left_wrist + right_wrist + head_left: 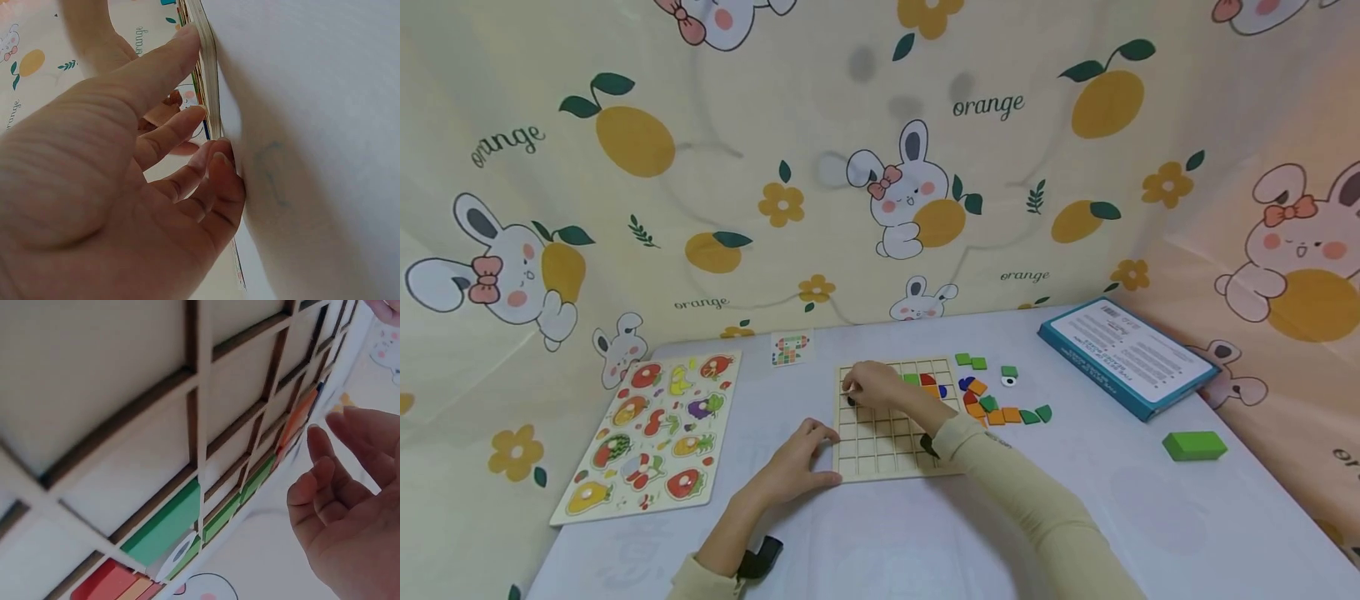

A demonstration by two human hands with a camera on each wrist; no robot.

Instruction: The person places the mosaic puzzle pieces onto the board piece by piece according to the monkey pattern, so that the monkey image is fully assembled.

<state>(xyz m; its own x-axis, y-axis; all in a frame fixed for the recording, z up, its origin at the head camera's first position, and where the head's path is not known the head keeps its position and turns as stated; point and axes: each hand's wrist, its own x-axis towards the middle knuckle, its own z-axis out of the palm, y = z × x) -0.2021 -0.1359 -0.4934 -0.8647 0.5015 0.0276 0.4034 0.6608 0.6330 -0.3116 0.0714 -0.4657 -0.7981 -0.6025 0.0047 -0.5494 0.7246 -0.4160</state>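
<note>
A pale wooden grid board (880, 467) lies on the table. Along its left edge rests my left hand (797, 458), thumb and fingers spread; in the left wrist view its thumb (159, 65) touches the board's side. Over the board's upper left part is my right hand (876, 385), a small dark piece (852, 401) just below its fingertips. In the right wrist view the bent fingers of the right hand (350, 506) show nothing between them, close to an orange piece (299, 417) in the grid. Green pieces (169, 519) and a red piece (103, 580) also sit in cells.
Several loose coloured pieces (1011, 415) lie right of the board, with a round eye piece (1009, 382). A fruit puzzle board (718, 433) is at left, a pattern card (792, 348) behind. A blue box (1131, 354) and green block (1195, 446) stand at right.
</note>
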